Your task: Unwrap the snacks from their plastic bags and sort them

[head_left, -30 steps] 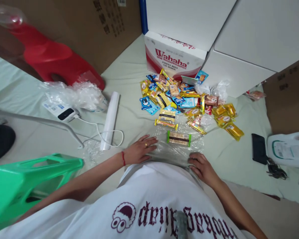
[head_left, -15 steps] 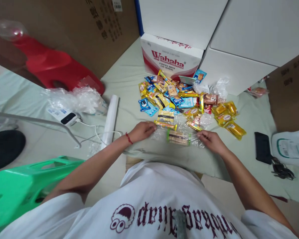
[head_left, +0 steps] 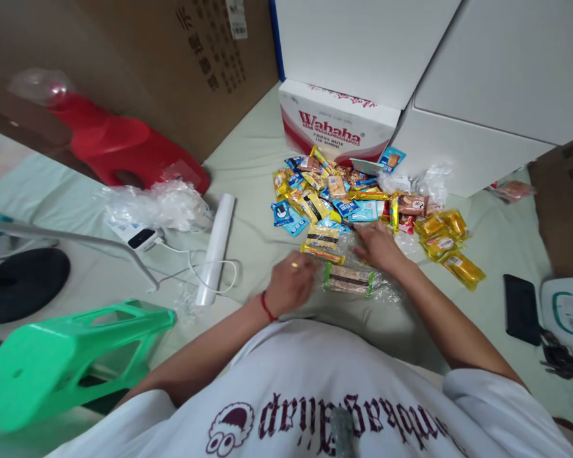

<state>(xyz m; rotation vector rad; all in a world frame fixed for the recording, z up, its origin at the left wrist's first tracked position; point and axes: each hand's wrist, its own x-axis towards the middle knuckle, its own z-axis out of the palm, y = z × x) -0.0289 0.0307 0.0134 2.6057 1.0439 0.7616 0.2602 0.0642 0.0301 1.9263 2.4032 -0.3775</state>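
Observation:
My left hand (head_left: pixel 293 283), with a ring and a red string bracelet, is curled and blurred beside the left end of a clear plastic bag (head_left: pixel 386 289). Whatever its fingers hold does not show. A brown snack bar in a green-edged wrapper (head_left: pixel 348 280) lies at the bag, between my wrists. My right hand (head_left: pixel 379 247) reaches over the front of the snack pile, fingers bent down and closed on something hidden beneath them. Near my left fingers are a yellow stick pack (head_left: pixel 322 254) and a pale yellow snack packet (head_left: pixel 323 237).
Behind the mixed snacks stands a Wahaha carton (head_left: pixel 337 124). Yellow packets (head_left: pixel 463 268) and a black phone (head_left: pixel 521 310) lie right. On the left are a white roll (head_left: pixel 217 254), a red jug (head_left: pixel 124 146), a charging cable and a green stool (head_left: pixel 42 362).
My right hand has left the bag's right end and moved up onto the pile. My left hand has drawn nearer my body and curled. The camera view has shifted slightly.

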